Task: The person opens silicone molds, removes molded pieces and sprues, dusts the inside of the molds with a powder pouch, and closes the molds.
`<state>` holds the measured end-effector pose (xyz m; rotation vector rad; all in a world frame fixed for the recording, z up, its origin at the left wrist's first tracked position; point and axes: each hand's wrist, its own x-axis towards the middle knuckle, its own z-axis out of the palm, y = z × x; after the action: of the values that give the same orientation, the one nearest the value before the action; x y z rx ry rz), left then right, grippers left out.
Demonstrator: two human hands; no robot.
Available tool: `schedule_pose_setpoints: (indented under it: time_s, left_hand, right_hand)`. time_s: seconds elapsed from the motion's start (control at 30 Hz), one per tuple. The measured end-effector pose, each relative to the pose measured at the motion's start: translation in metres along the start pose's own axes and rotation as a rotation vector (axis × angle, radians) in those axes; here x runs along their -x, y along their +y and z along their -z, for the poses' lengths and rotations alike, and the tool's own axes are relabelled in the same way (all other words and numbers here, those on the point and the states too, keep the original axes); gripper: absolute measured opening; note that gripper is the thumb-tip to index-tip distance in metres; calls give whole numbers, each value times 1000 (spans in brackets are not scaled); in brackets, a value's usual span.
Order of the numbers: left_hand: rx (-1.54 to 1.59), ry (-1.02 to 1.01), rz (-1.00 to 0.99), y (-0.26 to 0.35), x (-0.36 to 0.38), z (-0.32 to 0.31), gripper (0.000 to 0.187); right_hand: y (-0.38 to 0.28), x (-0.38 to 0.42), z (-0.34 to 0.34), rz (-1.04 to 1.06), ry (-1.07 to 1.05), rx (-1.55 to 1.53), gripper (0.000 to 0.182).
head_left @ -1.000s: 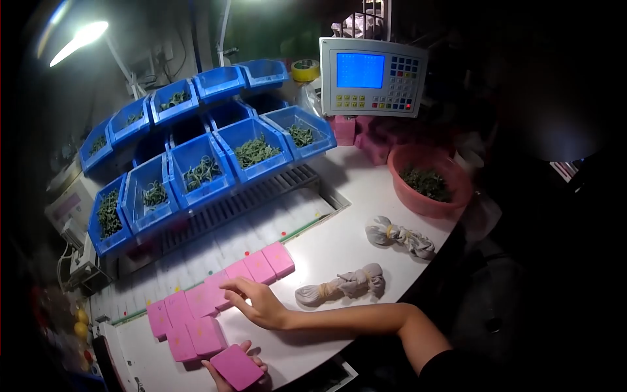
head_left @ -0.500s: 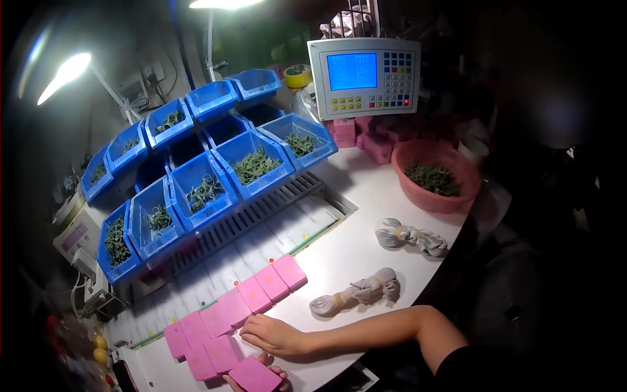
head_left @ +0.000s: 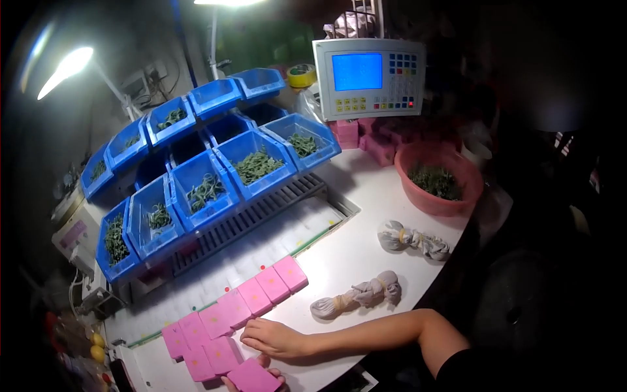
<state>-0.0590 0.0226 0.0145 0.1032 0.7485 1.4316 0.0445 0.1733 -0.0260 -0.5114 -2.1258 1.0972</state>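
Near the bottom edge, my left hand (head_left: 279, 375) holds a pink block (head_left: 252, 377), its fingers showing around the block's edges. Just above it my right hand (head_left: 273, 338) rests on the white table, fingers bent and close together beside the stepped group of pink blocks (head_left: 213, 319). The space under its fingers is hidden. Several pink blocks lie edge to edge along a pale strip (head_left: 251, 236) with small coloured dots. To the right of them is a knotted grey cloth bundle (head_left: 358, 295).
Blue bins (head_left: 255, 163) with green plant pieces stand on a tiered rack. A control panel (head_left: 369, 78) is behind the table (head_left: 339, 258). At the right are a pink basin (head_left: 408, 189) of greens and another cloth bundle (head_left: 413, 240). Two lamps shine above.
The coloured dots on the strip have shifted toward the lower left. The view has turned slightly, and the panel's screen now looks plainer. Both hands stay almost in place.
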Motion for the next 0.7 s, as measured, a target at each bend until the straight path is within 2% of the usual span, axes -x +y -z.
schedule_pose_setpoints:
  time_s: [0.1, 0.13, 0.2, 0.27, 0.3, 0.33, 0.37, 0.4, 0.47, 0.53, 0.6, 0.67, 0.7]
  left_hand:
    - [61, -49, -69, 20, 0, 24, 80]
    - [85, -50, -117, 26, 9, 39, 78]
    - [223, -285, -267, 54, 6, 35, 78]
    - [-59, 119, -324, 96, 16, 33, 67]
    - [-212, 174, -397, 118, 17, 14, 63]
    - [-261, 160, -476, 142, 13, 28, 59]
    - [-292, 264, -499, 167, 4, 34, 56]
    - [-353, 164, -483, 197, -1, 50, 46]
    - [-552, 399, -545, 239, -19, 52, 36]
    - [-840, 411, -545, 284, -50, 85, 34]
    - [-1251, 676, -557, 316, -76, 97, 41]
    - [-1518, 972, -532, 329, -93, 91, 44]
    - [-1520, 980, -535, 334, -104, 100, 44]
  right_hand:
    - [-7, 1, 5, -23, 7, 12, 19]
    - [-5, 2, 5, -14, -66, -10, 19]
    - [-2, 3, 4, -16, 36, 26, 15]
    - [-13, 1, 7, -19, 28, 46, 13]
    - [-18, -1, 9, -53, -7, 63, 13]
    - [-22, -4, 10, -86, -29, 91, 13]
    - [-26, -4, 11, -93, -45, 108, 13]
    - [-28, -7, 11, -100, -50, 135, 12]
    - [-19, -5, 8, -117, -53, 60, 11]
    - [-17, -5, 9, -93, -61, 108, 10]
    - [-19, -6, 7, -105, -21, 76, 9]
    - [-16, -5, 8, -118, -36, 56, 10]
    - [-15, -4, 9, -139, -44, 47, 11]
